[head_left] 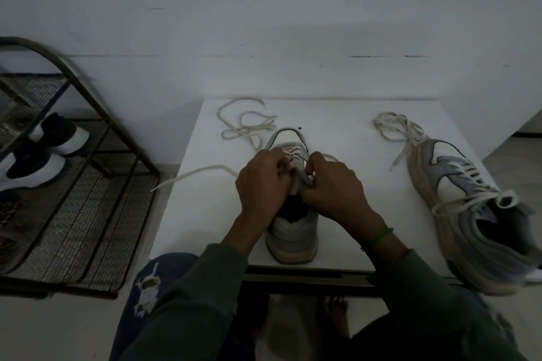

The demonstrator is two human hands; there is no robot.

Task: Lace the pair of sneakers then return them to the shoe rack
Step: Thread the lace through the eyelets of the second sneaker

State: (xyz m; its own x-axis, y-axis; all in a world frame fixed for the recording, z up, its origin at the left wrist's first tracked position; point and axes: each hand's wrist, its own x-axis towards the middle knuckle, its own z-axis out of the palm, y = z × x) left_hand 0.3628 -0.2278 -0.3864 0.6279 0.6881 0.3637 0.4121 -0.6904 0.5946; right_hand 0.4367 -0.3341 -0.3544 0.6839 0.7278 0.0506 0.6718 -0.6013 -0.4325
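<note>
Both of your hands are closed on the lace over the tongue of the centre sneaker (291,231): your left hand (262,184) pinches it beside the eyelets, and your right hand (333,187), with a green band (381,236) at the wrist, grips a loop of it. That sneaker stands heel toward you on the white table (346,132). Its lace (246,126) trails in loose coils past the toe, with one end running off the table's left edge. A second sneaker (469,211), laced but untied, lies at the table's right edge. Left of the table stands the shoe rack (88,214), holding a black-and-white pair (44,155).
</note>
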